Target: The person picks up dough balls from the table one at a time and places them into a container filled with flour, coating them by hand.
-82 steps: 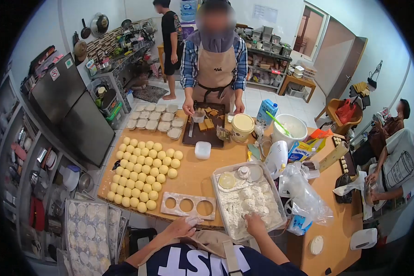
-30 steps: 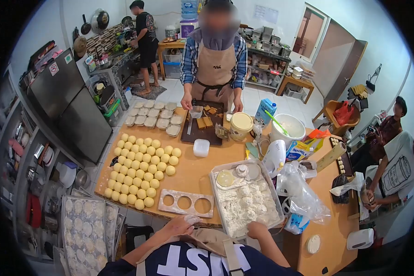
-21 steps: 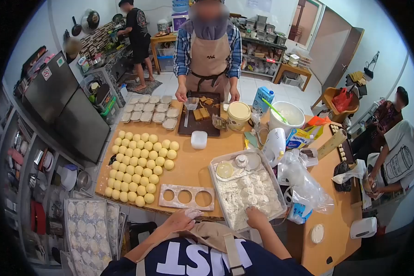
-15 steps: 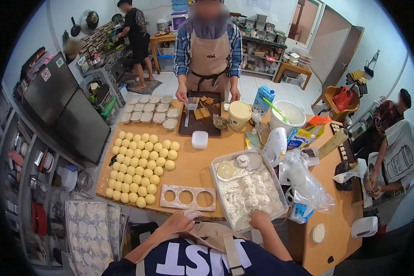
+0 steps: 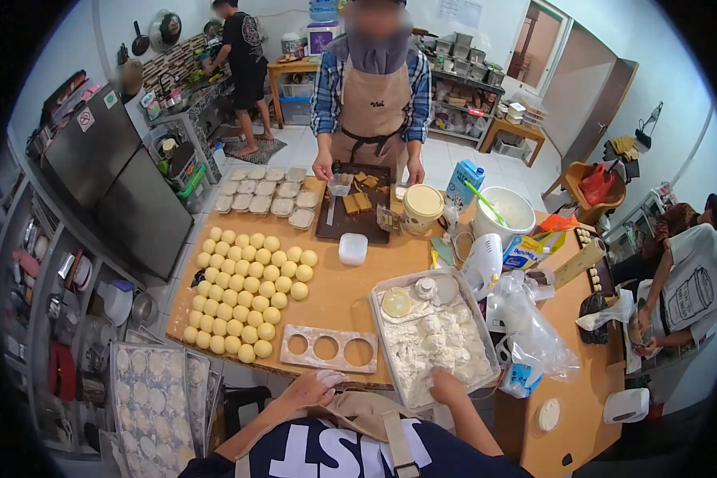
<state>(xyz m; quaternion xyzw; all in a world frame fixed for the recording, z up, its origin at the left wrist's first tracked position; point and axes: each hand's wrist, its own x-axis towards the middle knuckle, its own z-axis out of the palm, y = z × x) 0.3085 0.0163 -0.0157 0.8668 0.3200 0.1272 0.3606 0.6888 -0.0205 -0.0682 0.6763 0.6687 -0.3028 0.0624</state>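
My right hand [image 5: 449, 387] reaches over the near edge of a white tray [image 5: 381, 350] of flour. Its fingers are curled down at the flour [image 5: 410, 350]; what they hold, if anything, is hidden. Floury lumps [image 5: 433, 341] and a round yellowish disc [image 5: 397, 303] lie in this tray. My left hand [image 5: 317, 388], flour on its fingers, rests open by the table's near edge, with nothing visible in it. Just beyond it lies a floured board with three round holes [image 5: 341, 349]. Rows of round yellow dough balls [image 5: 251, 299] cover the table's left side.
Opposite, a person in an apron [image 5: 374, 95] holds a clear cup over a dark tray [image 5: 327, 231] of brown blocks. Filled containers [image 5: 263, 188], a lidded tub [image 5: 422, 209], a hand mixer [image 5: 482, 263] and a plastic bag [image 5: 526, 319] surround the workspace. Another person [image 5: 685, 279] works at right.
The view has shifted slightly. My right hand remains at the flour tray's near side and my left hand stays by the table edge. The person opposite still holds the clear cup.
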